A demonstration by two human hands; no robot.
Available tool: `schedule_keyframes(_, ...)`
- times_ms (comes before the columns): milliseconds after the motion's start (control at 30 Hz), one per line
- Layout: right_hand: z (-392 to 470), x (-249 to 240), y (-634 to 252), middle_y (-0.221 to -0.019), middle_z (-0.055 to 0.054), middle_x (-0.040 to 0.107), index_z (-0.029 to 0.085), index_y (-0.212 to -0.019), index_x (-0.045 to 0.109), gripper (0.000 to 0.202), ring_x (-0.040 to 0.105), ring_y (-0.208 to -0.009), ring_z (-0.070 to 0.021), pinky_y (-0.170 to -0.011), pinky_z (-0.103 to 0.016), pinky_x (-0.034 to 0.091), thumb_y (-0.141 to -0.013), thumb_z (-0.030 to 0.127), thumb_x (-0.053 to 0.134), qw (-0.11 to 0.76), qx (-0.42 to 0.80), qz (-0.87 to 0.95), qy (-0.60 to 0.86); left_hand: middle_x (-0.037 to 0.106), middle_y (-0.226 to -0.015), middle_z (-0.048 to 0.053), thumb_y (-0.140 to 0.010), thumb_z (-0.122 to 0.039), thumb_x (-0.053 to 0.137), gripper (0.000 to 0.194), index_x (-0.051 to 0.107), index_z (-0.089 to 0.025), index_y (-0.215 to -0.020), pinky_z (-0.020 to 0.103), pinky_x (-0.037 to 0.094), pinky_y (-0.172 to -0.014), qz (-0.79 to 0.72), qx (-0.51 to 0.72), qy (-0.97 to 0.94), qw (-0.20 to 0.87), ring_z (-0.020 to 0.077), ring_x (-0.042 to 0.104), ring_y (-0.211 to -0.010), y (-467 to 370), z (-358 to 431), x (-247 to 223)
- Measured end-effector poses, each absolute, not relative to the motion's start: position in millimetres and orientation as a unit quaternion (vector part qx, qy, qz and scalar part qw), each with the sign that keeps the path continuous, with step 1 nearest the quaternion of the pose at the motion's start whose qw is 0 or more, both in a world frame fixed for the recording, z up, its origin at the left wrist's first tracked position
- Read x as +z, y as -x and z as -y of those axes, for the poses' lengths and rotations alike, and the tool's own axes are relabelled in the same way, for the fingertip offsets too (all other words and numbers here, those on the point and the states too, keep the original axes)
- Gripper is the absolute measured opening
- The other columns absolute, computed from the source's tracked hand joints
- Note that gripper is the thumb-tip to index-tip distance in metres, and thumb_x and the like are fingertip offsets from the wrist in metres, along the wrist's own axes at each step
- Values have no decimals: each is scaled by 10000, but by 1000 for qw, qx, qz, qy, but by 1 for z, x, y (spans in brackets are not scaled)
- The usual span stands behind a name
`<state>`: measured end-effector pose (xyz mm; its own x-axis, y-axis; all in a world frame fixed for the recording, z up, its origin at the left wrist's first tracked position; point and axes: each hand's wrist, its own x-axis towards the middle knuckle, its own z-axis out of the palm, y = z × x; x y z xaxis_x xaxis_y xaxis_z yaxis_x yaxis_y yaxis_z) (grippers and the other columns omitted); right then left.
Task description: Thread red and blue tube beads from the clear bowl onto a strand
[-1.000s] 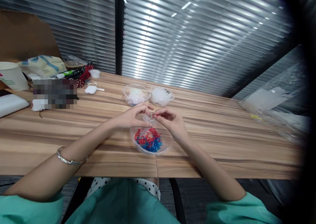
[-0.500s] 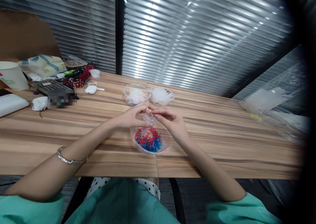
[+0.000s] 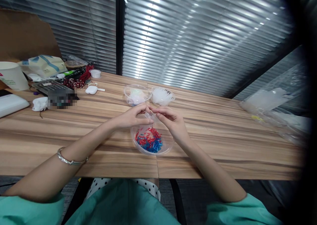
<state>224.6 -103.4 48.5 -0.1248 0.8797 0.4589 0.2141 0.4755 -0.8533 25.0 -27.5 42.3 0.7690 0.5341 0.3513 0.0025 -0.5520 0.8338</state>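
Note:
Over the back rim of a clear round bowl, my two hands meet at the fingertips. Red pieces and blue pieces lie in that bowl. My left hand curls its fingers round a thin clear plastic bag, which hangs toward the bowl. My right hand is closed in a pinch at the bag's top; whatever is between its fingertips is too small to make out. Just behind the hands stand a clear tub with pale contents and a dish of white pieces.
At the left are a paper cup, a white case, a small white tub, red cords and a crumpled tissue. Clear plastic bags lie at the right. Blinds stand behind the table.
My right thumb and fingertips have shifted slightly at the bag's top. The bag hangs a little differently between my hands. My arms have hardly moved.

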Motion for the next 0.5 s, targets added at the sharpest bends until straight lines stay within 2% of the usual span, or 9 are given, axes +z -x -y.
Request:
schedule_keyframes(167,105,50,-224,-1161,-45,707,288,-1070,752,214,626,-1166,-222,-1057,-428,461,-930,220,607,524,313,683,401,598,-1266,70,-856,-450,654,296,563,-203,-991,378,445,-1000,-169,298,-819,460,234,556,-1182,-26,28,43)
schedule_keyframes(500,104,51,-224,-1154,-39,698,301,-1094,751,246,624,-1145,-215,-1049,-416,458,-941,209,582,519,301,690,404,599,-1206,72,-836,-462,676,324,540,-192,-954,384,444,-982,-173,294,-821,458,230,562,-1126,-26,30,44)
